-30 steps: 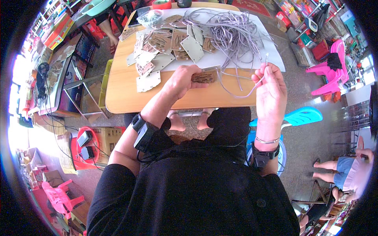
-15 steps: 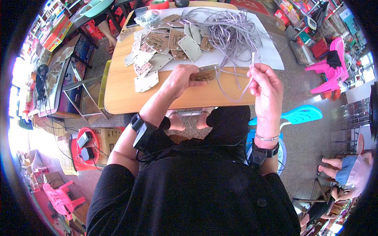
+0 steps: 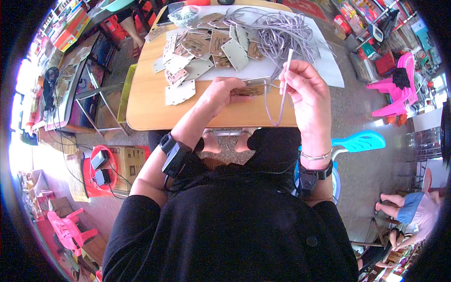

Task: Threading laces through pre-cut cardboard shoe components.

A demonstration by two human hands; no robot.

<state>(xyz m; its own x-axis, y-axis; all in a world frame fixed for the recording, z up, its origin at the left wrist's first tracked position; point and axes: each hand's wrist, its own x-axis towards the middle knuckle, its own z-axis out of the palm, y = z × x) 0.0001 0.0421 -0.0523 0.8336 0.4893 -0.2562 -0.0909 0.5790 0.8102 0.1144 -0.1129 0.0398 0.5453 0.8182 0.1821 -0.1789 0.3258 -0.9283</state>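
Observation:
My left hand (image 3: pixel 220 95) grips a flat brown-and-white plate (image 3: pixel 251 90) by its left end, above the table's near part. A thin grey cord (image 3: pixel 274 124) hangs in a loop from the plate's right end. My right hand (image 3: pixel 307 91) pinches that cord near its end, and the pale tip (image 3: pixel 290 54) sticks up above the fingers. Whether the cord passes through a hole is too small to tell. Beyond my hands lie a heap of similar plates (image 3: pixel 195 44) and a tangle of grey cords (image 3: pixel 286 37).
A white sheet (image 3: pixel 331 75) covers part of the wooden table (image 3: pixel 148 105). At the far left edge is a clear container of small parts (image 3: pixel 184 17). A blue seat (image 3: pixel 361 142) stands to my right, a pink chair (image 3: pixel 404 82) farther off. Another person (image 3: pixel 418 211) is at lower right.
My right hand has shifted left, closer to the plate, and more of the cord's end now stands above its fingers. The left hand keeps its hold; the view has shifted slightly.

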